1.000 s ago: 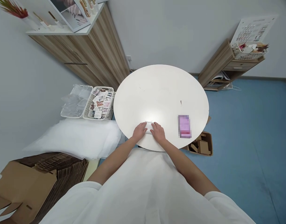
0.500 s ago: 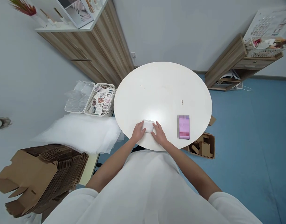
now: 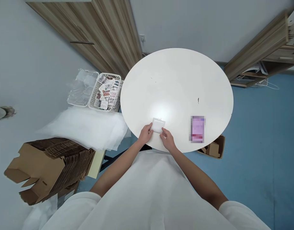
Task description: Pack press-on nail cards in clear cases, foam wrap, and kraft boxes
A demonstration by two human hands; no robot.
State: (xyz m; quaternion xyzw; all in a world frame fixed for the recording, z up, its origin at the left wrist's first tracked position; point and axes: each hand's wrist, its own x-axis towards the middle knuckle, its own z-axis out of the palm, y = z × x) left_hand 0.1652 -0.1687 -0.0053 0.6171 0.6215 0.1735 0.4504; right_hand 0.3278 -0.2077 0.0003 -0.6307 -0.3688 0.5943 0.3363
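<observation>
A small, flat white packet [image 3: 158,125] lies near the front edge of the round white table, turned slightly; what is inside cannot be made out. My left hand [image 3: 146,133] grips it at the left edge, thumb and fingers closed around the lower left corner. At the lower right corner, my right hand [image 3: 168,139] pinches the packet between thumb and fingertips. Right of my hands, a pink-purple rectangle [image 3: 197,129] lies on the tabletop, blurred into blocks so its kind is hidden.
White baskets, one with printed cards [image 3: 106,92] and one with clear plastic bags [image 3: 81,89], stand left of the table [image 3: 178,70]. White foam sheets [image 3: 89,127] and stacked flat cardboard boxes [image 3: 46,163] lie nearer. A carton [image 3: 214,148] of small boxes sits at right.
The head view has shifted, so the table sits higher and further right. The packet has turned a little, and my right hand has slid from its right side down to the lower right corner.
</observation>
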